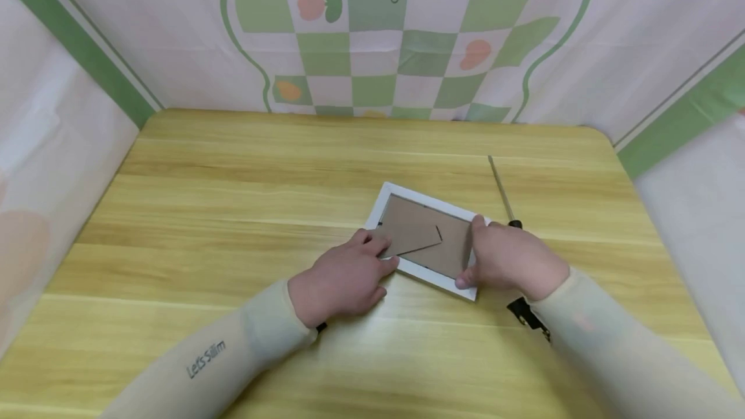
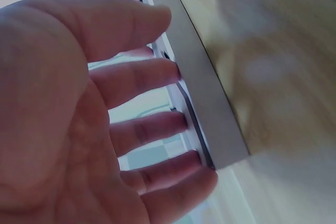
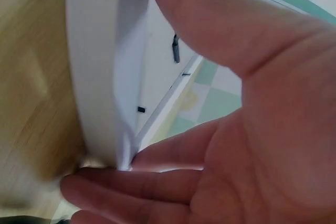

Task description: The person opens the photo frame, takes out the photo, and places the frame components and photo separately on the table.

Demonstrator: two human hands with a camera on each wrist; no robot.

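A white picture frame (image 1: 432, 277) lies on the table with its brown backing board (image 1: 420, 217) facing up. A flap-like stand (image 1: 416, 238) is cut into the board, and small dark tabs show along the inner edge. My left hand (image 1: 343, 277) rests on the left end, its fairly straight fingers touching the frame and backing. In the left wrist view those fingers (image 2: 144, 80) are spread, with their tips at the frame's inner edge. My right hand (image 1: 512, 254) grips the right end, thumb at the near corner and fingers by the far corner.
A screwdriver (image 1: 502, 187) lies just beyond my right hand, its shaft pointing away and most of its dark handle hidden. The wooden table (image 1: 233, 193) meets a checked green and white curtain (image 1: 375, 53) at the back. Pale fabric hangs at both sides.
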